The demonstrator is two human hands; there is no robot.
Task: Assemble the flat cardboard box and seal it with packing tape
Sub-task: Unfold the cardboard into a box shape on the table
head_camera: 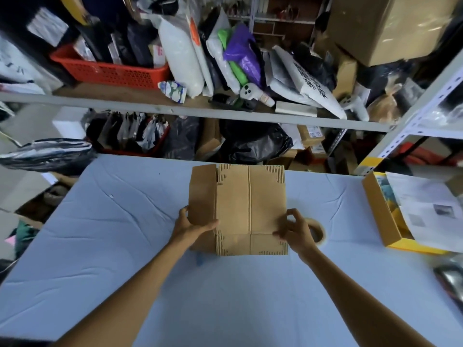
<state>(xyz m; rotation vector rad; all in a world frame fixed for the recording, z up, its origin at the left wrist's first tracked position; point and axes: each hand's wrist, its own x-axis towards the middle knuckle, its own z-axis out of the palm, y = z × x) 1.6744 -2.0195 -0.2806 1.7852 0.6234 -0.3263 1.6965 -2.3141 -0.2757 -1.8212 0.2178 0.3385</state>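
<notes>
Pale blue cloth covers the table [120, 246], with crowded storage shelves behind it.

The left hand [193, 225] grips the cardboard box [250, 209] at its near left side. Its fingers curl round the outer edge of a side panel and one digit lies flat across the top of that panel. The right hand [295, 231] holds the box's right edge close to the near right corner, with its fingers bent and closed on the cardboard.

The box lies in the middle of the table. Its broad face is turned up, with a seam running from near to far down the centre. The left panel stands slightly apart from the main face. Torn patches at the corners show bare corrugation.

A roll of packing tape [319, 230] lies flat on the cloth just right of the right hand, which partly hides it.

Farther right, near the table's edge, sits a yellow box [379, 216] with printed papers [431, 209] lying over it.

On the far shelf a red basket [107, 71] stands at the left. Bags and parcels are piled beside it, and black bags [253, 141] sit on the level below.
</notes>
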